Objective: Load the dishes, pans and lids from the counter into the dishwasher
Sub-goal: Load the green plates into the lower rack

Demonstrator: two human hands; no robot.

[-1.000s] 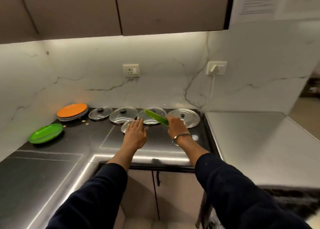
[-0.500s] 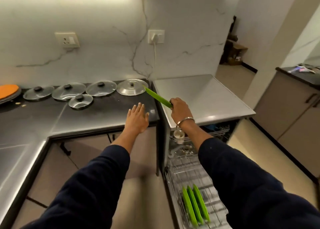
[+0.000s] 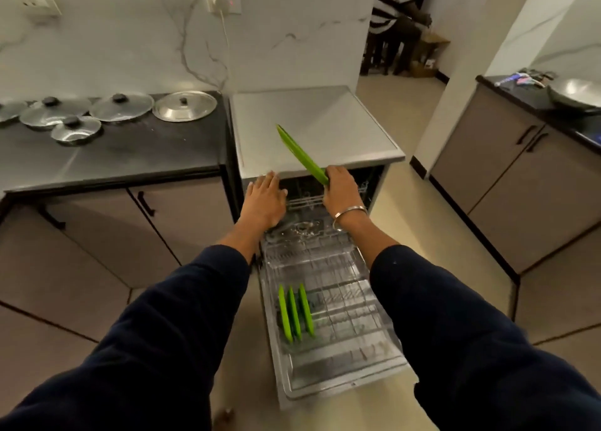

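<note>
Green plate (image 3: pixel 300 154), edge-on at frame centre, is pinched at its lower rim by the right hand (image 3: pixel 341 191). Left hand (image 3: pixel 265 199) looks flat, fingers together. Three green plates (image 3: pixel 294 313) stand in the pulled-out dishwasher rack (image 3: pixel 341 303); lids (image 3: pixel 122 106) upper left.

Dim, warm indoor light. Soft glare on steel lid (image 3: pixel 184 105) far left of the hands. Wide-angle bending at edges; sleeves (image 3: pixel 487 333) nearest camera blurred. Shadows soft.
</note>
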